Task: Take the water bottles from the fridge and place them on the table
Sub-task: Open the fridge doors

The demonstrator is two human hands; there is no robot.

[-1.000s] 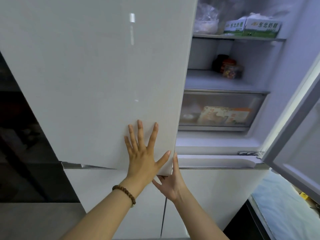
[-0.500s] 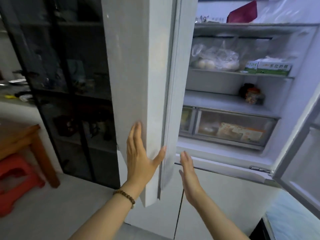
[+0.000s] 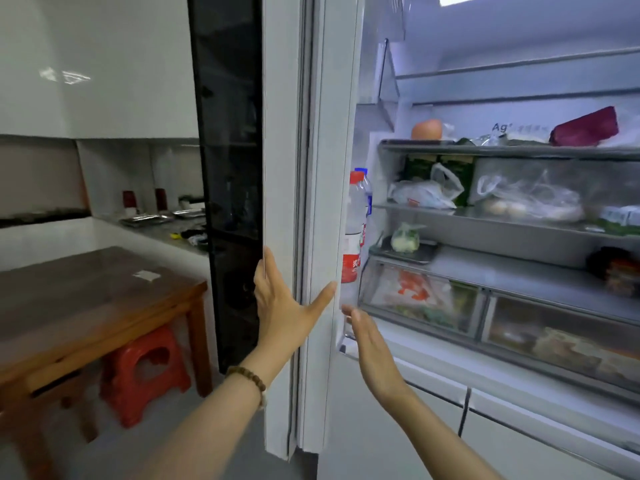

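Observation:
The left fridge door (image 3: 311,168) stands edge-on to me, swung wide. In its inner rack a clear water bottle (image 3: 354,233) with a red cap and red label stands upright, and a second bottle with a blue cap (image 3: 366,188) shows partly behind it. My left hand (image 3: 280,306) rests flat on the door's outer face, thumb hooked over its edge, holding nothing. My right hand (image 3: 370,351) is flat with fingers straight, just below the red-label bottle and apart from it. The wooden table (image 3: 86,299) is at the left.
Fridge shelves (image 3: 485,216) hold plastic bags, an orange fruit, jars and drawers of food. A red plastic stool (image 3: 145,372) sits under the table. A black glass cabinet (image 3: 228,168) stands left of the door. A counter with metal trays (image 3: 149,220) runs behind.
The left fridge door has swung from nearly closed to wide open, uncovering the bottles in its rack. My left hand stayed on the door; my right hand came off its edge.

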